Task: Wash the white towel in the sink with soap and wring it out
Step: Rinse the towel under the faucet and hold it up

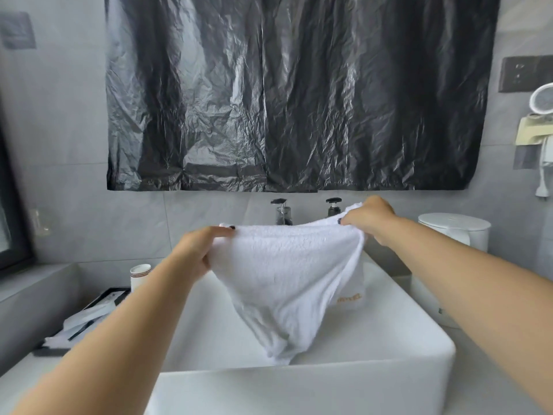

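Soft, even daylight fills the view, bright but flat, with only faint shadows. The crinkled black plastic sheet (299, 94) on the wall throws back pale streaks of glare — strongest left of its middle. Motion blur softens the whole picture, worst at the left edge. Wide-angle distortion bends the grey tiled wall (59, 145) and stretches both forearms at the lower corners.

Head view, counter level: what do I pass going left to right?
Tissue box → paper cup → left hand → white towel → right hand → white kettle.
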The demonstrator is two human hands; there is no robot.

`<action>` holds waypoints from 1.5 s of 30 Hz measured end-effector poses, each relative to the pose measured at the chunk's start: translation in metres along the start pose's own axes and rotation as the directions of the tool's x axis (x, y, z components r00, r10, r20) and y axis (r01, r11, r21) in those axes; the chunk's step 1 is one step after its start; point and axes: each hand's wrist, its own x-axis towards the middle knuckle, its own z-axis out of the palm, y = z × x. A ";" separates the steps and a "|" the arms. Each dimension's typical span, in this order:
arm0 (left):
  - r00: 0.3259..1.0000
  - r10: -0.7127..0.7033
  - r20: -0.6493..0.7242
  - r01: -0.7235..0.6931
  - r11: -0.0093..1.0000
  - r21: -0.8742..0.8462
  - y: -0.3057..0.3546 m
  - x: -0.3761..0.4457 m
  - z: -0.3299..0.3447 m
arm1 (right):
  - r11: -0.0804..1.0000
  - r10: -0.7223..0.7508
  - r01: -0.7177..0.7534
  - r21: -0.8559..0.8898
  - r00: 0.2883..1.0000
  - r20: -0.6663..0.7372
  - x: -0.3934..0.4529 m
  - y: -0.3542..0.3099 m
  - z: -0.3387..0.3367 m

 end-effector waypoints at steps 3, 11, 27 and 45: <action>0.996 -0.091 -0.006 0.091 0.995 -0.035 -0.004 0.010 -0.022 | 0.999 0.033 -0.032 0.038 0.999 -0.024 0.008 0.017 -0.007; 0.964 -0.265 0.027 0.246 0.924 0.293 -0.025 -0.004 -0.039 | 0.993 0.005 0.026 -0.112 0.965 0.262 -0.003 0.027 -0.025; 0.847 -0.434 0.308 0.281 0.856 0.435 -0.039 -0.028 -0.017 | 0.937 0.033 -0.185 0.295 0.892 0.451 -0.023 0.044 -0.035; 0.987 0.157 -0.033 -0.152 0.980 0.130 -0.005 -0.021 0.006 | 0.915 0.167 -0.249 0.317 0.950 0.263 -0.013 0.021 -0.073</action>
